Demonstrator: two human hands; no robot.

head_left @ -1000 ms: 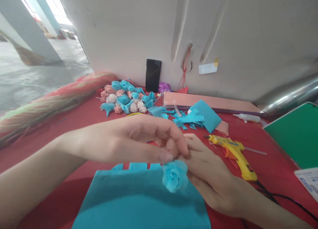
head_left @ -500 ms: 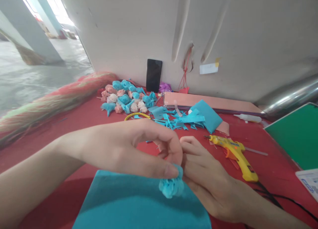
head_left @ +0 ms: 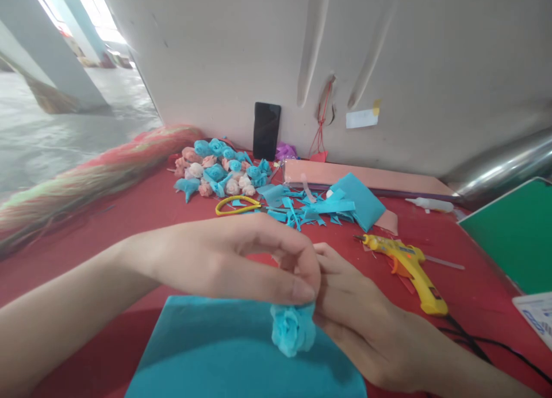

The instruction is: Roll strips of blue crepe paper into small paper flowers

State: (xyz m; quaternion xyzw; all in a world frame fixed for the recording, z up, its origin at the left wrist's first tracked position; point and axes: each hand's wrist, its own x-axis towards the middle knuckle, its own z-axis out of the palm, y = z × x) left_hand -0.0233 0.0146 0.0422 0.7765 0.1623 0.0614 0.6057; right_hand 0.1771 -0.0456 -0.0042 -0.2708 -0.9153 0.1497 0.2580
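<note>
Counter (head_left: 121, 219), red, beneath both hands. Blue sheet (head_left: 215, 358), nearest, below the hands. Flower (head_left: 293, 332), blue, one: over the sheet, under the left fingertips; now lower than a second ago, after tipping and facing forward again. Apparently turned in the grip, not set down. Left hand (head_left: 215, 260): thumb and forefinger pinching the flower's top edge. Right hand (head_left: 357, 303): fingers curled, close beside; cannot tell whether gripping. Glue gun (head_left: 399, 251), right of the right hand. Scissors (head_left: 257, 204), beyond the left hand, handle newly uncovered. Flower pile (head_left: 215, 171), farther beyond.
</note>
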